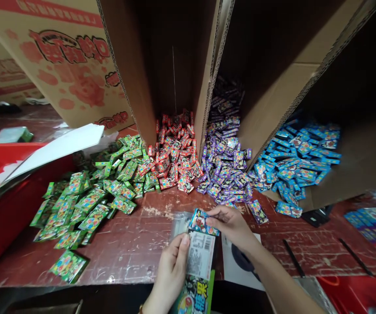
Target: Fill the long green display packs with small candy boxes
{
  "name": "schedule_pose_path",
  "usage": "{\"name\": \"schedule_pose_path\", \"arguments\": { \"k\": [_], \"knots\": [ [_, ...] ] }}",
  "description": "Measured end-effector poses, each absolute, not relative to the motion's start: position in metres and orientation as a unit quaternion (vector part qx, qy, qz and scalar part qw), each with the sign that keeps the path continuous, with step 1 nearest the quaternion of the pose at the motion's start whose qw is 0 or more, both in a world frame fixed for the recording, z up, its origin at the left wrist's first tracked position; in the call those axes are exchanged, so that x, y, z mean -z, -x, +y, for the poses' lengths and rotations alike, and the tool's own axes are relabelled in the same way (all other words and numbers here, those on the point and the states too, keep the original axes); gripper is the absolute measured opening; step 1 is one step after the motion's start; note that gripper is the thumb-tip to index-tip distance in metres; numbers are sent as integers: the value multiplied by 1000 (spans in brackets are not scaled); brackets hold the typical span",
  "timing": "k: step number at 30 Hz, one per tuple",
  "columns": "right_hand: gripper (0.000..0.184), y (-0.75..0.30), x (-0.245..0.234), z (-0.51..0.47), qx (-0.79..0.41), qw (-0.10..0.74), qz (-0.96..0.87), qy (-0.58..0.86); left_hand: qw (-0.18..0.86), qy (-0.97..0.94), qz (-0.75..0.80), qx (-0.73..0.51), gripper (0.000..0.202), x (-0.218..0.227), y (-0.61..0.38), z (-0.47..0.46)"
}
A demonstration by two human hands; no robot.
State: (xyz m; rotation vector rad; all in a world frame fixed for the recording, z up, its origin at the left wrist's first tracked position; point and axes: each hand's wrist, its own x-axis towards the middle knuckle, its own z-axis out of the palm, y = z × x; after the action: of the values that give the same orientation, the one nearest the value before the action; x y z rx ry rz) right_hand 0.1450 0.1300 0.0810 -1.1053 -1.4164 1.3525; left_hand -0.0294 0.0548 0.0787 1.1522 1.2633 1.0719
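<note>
My left hand (172,266) is closed, its thumb pressed on a candy packaging bag (197,285) with a green and black printed face, a pale label with a barcode and a clear upper part. Between the thumb and fingers of my right hand (230,224) is a small blue candy box (202,222), at the bag's upper end. Whether the box is inside the bag or against it, I cannot tell. Beyond my hands lie heaps of small boxes: green boxes (91,203), red boxes (178,152), purple boxes (227,161) and blue boxes (299,161).
Tall cardboard cartons (175,56) stand on their sides behind the heaps. A red bin (21,209) with a white sheet (60,148) on it is at left. Rows of packets (374,226) lie at right, near black strips (293,257). The dark red table (125,244) has a worn surface.
</note>
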Motion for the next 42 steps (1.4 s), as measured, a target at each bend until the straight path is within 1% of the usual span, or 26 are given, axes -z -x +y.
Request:
{"name": "schedule_pose_path", "arguments": {
  "k": [3,6,10,11,12,14,15,17,19,22,26,30,34,38,40,42],
  "knots": [
    [14,-149,-89,128,-489,379,-664,420,540,-478,524,-454,33,-77,29,54],
    [16,-141,-96,120,-429,383,-709,408,550,-455,528,-459,36,-77,32,57],
    [21,-134,-96,124,-445,355,-745,348,544,-425,547,-473,40,-76,41,61],
    [21,-137,-95,134,-430,370,-745,352,538,-420,554,-476,40,-76,43,62],
    [21,-141,-93,148,-394,403,-731,385,533,-412,562,-480,40,-76,44,63],
    [21,-152,-89,186,-278,486,-665,494,530,-389,573,-489,40,-75,46,63],
    [24,-157,-85,208,-217,511,-620,554,530,-378,576,-494,40,-75,46,63],
    [41,-166,-79,246,-177,516,-588,597,526,-373,581,-497,41,-72,48,62],
    [53,-173,-73,268,-182,509,-590,600,515,-383,589,-491,44,-68,52,61],
    [53,-183,-64,265,-203,514,-579,600,489,-381,615,-487,49,-57,63,61],
    [47,-196,-46,221,-263,506,-572,589,499,-379,607,-489,48,-47,75,63],
    [40,-188,-22,186,-283,467,-605,580,503,-396,591,-490,48,-47,75,64],
    [18,-172,-9,180,-265,411,-653,579,507,-397,587,-492,45,-48,70,62],
    [7,-163,-6,180,-253,376,-676,581,514,-391,577,-499,41,-47,69,56],
    [7,-160,-3,177,-257,369,-680,579,515,-389,577,-500,40,-46,70,53],
    [14,-157,-2,172,-269,369,-681,573,515,-389,579,-499,40,-47,72,51]
  ]
}}
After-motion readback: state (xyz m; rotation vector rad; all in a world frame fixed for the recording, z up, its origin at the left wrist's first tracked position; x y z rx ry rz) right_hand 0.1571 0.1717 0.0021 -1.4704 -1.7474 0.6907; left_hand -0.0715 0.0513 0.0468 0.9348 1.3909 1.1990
